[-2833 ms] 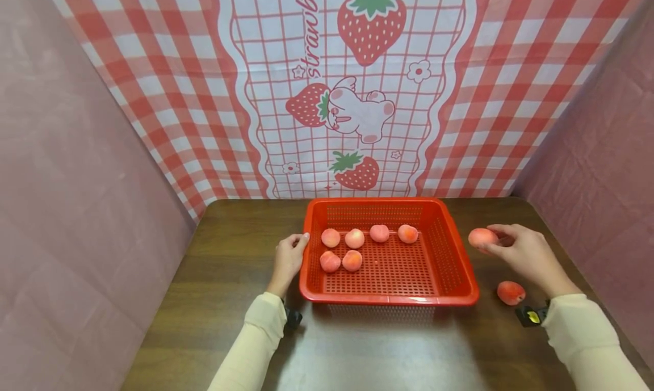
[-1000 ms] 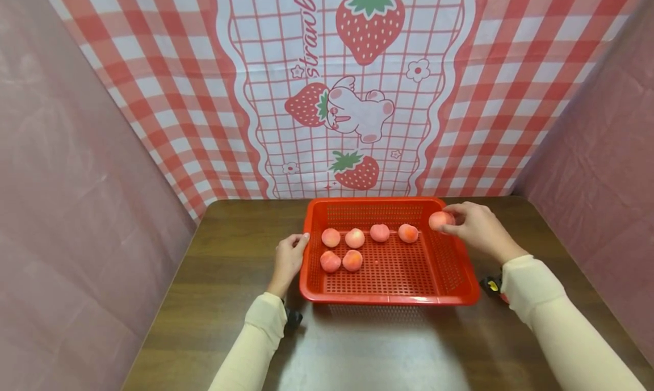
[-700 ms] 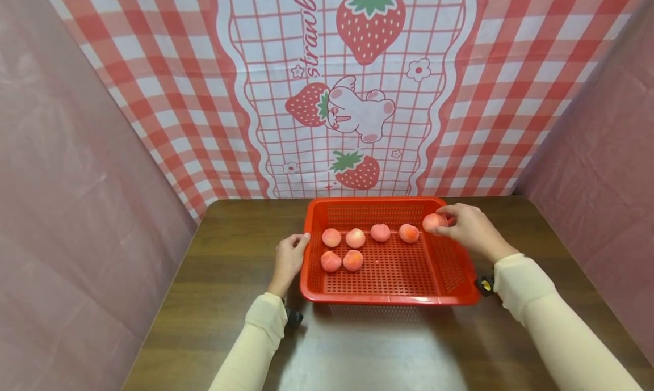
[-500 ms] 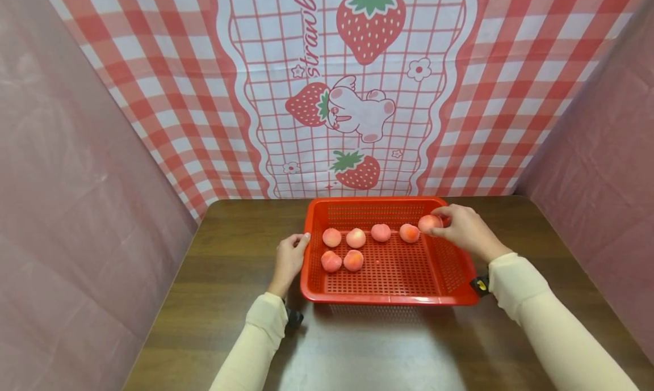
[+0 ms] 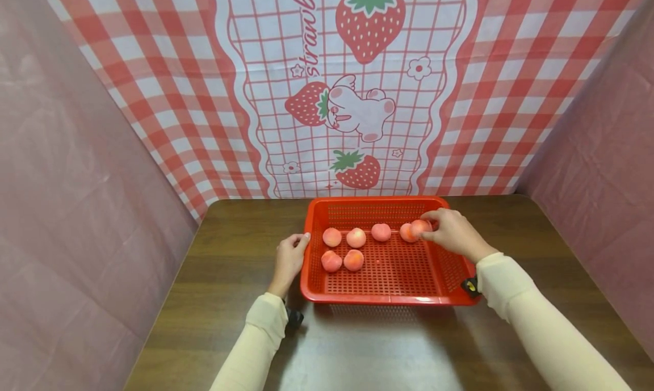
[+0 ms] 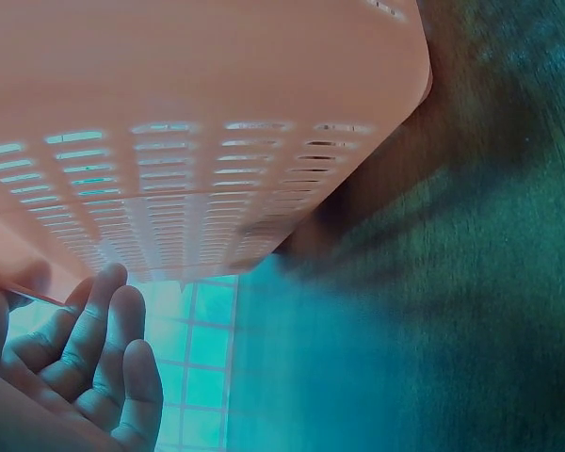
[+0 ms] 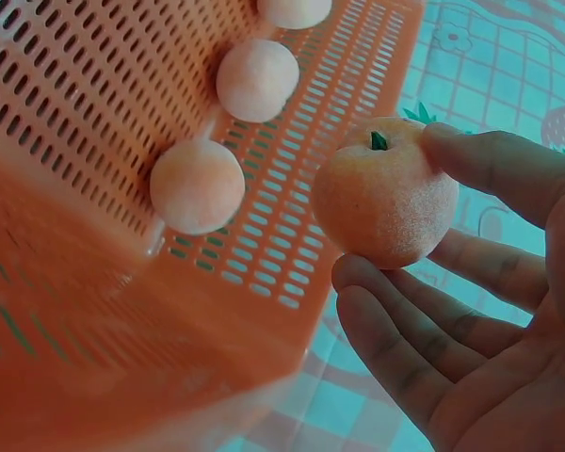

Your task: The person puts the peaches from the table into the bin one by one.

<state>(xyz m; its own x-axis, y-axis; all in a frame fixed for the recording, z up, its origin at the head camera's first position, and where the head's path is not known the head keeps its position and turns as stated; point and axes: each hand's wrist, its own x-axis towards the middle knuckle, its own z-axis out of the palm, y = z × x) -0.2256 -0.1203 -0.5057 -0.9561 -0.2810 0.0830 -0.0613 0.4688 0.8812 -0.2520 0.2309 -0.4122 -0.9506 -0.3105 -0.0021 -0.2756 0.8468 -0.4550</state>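
A red perforated plastic basket point(image 5: 378, 299) sits on the table with several peaches inside, such as one peach point(image 5: 332, 237) in its back left corner. My left hand point(image 5: 288, 260) pinches the basket's left rim between thumb and fingers; the left wrist view has those fingers point(image 6: 124, 325) below the slotted wall. Over the basket's back right part, my right hand point(image 5: 455, 232) holds a peach point(image 5: 420, 228) by thumb and fingertips. That peach partly covers another peach point(image 5: 407, 232) in the back row. A small green stem tip shows on the held peach point(image 7: 386, 202) in the right wrist view.
The brown wooden table point(image 5: 235, 300) extends around the basket. Behind it hangs a checked strawberry-print cloth point(image 5: 357, 113), close to the basket's back edge. Pink cloth walls point(image 5: 87, 209) stand on both sides. My right forearm point(image 5: 552, 323) covers part of the table's right side.
My right hand has carried the peach leftward from beside the basket to inside its walls, near the back row. A peach on the table at right is now hidden by the arm. My left hand stays put.
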